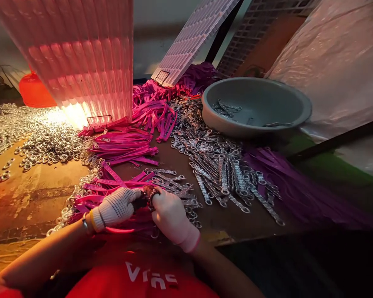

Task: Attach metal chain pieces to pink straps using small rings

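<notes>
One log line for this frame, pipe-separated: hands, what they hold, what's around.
left gloved hand + right gloved hand: pinching small dark part | under: pink straps | right: metal chain pieces | grey bowl

Small dark piece (146, 194): sitting pinched between the fingertips of both gloved hands, at the near edge of the worktop; too small and shadowed for its make to be told. Pink straps (124, 145): flat, narrow, lying in loose overlapping bundles just beyond and under the hands, some running beneath the left hand. Metal chain clasps (219, 171): silver, short, lying scattered in a heap just right of the hands.
</notes>
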A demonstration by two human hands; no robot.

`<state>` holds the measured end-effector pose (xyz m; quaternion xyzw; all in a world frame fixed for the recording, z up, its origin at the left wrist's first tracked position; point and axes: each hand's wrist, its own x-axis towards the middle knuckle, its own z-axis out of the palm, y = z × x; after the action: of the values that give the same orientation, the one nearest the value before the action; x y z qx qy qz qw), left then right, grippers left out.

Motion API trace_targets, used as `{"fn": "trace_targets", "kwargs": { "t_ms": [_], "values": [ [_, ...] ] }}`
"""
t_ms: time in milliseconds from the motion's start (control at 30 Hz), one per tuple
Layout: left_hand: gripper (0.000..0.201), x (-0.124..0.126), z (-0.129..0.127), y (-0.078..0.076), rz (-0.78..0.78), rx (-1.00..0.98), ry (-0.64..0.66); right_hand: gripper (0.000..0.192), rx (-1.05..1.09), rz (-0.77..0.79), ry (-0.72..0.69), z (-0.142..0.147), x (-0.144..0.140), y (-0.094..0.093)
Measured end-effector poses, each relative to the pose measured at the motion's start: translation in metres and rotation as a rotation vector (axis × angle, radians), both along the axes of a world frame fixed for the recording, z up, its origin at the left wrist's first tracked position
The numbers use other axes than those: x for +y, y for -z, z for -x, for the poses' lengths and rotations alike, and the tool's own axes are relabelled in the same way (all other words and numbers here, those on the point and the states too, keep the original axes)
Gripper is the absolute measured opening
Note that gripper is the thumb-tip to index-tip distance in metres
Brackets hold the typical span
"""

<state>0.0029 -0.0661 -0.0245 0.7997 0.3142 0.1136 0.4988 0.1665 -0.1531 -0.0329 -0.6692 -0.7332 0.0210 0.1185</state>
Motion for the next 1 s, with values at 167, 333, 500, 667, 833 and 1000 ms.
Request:
{"fn": "trace_targets", "kwargs": {
  "t_ms": [167,333,500,667,833,1000],
  "values": [
    [0.025,-0.008,0.006,-0.002,0.005,0.012,-0.109,0.026,0.081,0.286,-0.036,-0.003,0.002,-0.031],
    [0.022,-0.019,0.008,0.005,-0.129,0.049,-0.132,0.024,-0.026,0.358,-0.044,-0.001,0.002,-0.033],
    [0.019,-0.018,0.005,0.007,-0.115,0.102,0.025,0.019,-0.114,0.399,-0.120,0.011,-0.001,-0.027],
    [0.017,0.018,0.026,-0.024,-0.155,0.176,0.217,0.018,-0.132,0.362,-0.163,0.003,-0.001,-0.031],
    [0.020,0.060,0.094,-0.061,-0.346,0.317,-0.153,0.020,-0.118,0.381,0.018,-0.027,-0.017,-0.036],
    [0.030,0.042,0.099,-0.052,0.023,0.065,-0.520,0.024,-0.065,0.251,0.167,-0.090,-0.002,-0.019]
  ]
}}
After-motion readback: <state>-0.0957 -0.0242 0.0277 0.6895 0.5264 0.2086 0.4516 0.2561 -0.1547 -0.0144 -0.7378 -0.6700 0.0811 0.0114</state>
